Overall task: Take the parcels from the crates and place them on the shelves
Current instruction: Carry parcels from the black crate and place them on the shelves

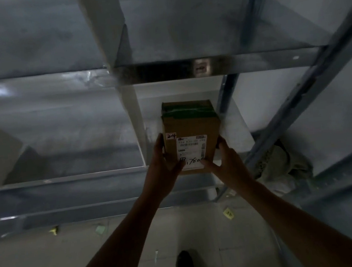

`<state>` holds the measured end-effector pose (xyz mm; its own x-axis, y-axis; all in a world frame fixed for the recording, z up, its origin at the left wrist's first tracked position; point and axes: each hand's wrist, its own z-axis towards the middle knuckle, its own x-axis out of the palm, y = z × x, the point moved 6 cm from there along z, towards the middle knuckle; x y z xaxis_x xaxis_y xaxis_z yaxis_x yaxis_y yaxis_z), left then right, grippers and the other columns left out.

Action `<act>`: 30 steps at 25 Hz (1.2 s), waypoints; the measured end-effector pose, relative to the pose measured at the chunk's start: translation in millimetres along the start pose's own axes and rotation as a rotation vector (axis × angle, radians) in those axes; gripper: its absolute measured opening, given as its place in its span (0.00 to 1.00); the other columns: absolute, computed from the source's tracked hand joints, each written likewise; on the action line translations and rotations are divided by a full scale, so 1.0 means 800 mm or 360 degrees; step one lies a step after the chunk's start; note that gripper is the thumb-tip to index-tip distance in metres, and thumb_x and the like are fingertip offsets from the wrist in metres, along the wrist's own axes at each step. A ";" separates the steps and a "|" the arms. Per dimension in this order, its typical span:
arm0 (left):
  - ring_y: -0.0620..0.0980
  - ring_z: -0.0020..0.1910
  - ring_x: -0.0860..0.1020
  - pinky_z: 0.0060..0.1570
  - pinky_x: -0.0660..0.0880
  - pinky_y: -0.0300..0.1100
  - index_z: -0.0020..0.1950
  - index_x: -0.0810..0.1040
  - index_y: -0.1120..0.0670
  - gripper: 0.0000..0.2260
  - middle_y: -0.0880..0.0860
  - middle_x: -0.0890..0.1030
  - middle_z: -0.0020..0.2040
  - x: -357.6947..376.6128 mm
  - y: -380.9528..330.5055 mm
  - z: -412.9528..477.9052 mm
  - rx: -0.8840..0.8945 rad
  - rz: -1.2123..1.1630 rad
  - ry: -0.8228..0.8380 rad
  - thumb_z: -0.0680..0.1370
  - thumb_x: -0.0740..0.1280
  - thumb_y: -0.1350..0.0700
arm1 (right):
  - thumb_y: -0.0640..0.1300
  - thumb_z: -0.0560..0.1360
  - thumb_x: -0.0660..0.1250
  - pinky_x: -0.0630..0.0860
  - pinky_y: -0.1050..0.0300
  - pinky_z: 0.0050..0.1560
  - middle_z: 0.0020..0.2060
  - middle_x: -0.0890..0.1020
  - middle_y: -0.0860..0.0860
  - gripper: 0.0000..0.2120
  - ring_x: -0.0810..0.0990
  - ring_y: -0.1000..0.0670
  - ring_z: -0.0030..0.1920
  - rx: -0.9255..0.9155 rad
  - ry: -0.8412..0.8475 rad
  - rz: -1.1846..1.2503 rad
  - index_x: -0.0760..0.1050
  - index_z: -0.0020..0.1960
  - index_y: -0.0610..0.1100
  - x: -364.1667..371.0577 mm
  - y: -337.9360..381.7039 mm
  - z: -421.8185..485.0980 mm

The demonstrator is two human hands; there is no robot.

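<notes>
Currently my left hand (pixel 163 163) and right hand (pixel 228 162) clamp the parcel (pixel 191 125) by its sides. Plan: push it squarely onto the shelf (pixel 236 122), then release.

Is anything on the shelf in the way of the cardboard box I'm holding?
Nothing visible blocks it. The left hand and right hand grip the cardboard box by its sides, and the shelf beside it is bare. A white upright stands close on its left. The spot behind the box is hidden.

The scene is viewed from one head-worn wide-angle camera, aimed forward and downward; grey metal shelves (pixel 73 133) are seen close, pale floor (pixel 54 265) below.
</notes>
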<state>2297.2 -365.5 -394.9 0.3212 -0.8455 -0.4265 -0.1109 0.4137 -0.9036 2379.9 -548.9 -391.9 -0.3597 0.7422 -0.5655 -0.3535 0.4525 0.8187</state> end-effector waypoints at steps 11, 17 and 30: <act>0.50 0.70 0.75 0.62 0.79 0.51 0.82 0.50 0.48 0.40 0.52 0.72 0.74 0.022 0.112 0.121 -0.0215 0.0032 -0.0258 0.79 0.72 0.55 | 0.50 0.78 0.73 0.80 0.46 0.62 0.69 0.78 0.45 0.36 0.77 0.45 0.68 0.0113 -0.0016 -0.0023 0.59 0.80 0.49 0.057 -0.078 0.132; 0.56 0.72 0.73 0.66 0.75 0.62 0.83 0.50 0.49 0.37 0.55 0.72 0.74 0.023 0.120 0.128 -0.0392 0.0034 -0.0239 0.81 0.69 0.57 | 0.52 0.78 0.73 0.76 0.63 0.58 0.71 0.77 0.47 0.36 0.76 0.53 0.66 0.0004 -0.0041 -0.0040 0.59 0.80 0.50 0.066 -0.083 0.148; 0.60 0.80 0.60 0.75 0.63 0.62 0.81 0.61 0.50 0.30 0.56 0.64 0.80 0.035 0.057 -0.014 -0.0419 0.0872 -0.0216 0.81 0.66 0.44 | 0.63 0.82 0.58 0.56 0.35 0.78 0.80 0.64 0.49 0.34 0.59 0.43 0.80 -0.0180 0.0843 -0.0937 0.53 0.83 0.52 0.041 -0.109 0.043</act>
<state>2290.8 -374.2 -448.8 0.2665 -0.4763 -0.8379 -0.5161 0.6637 -0.5414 2428.8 -547.2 -478.4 -0.4388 0.0507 -0.8971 -0.6882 0.6230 0.3718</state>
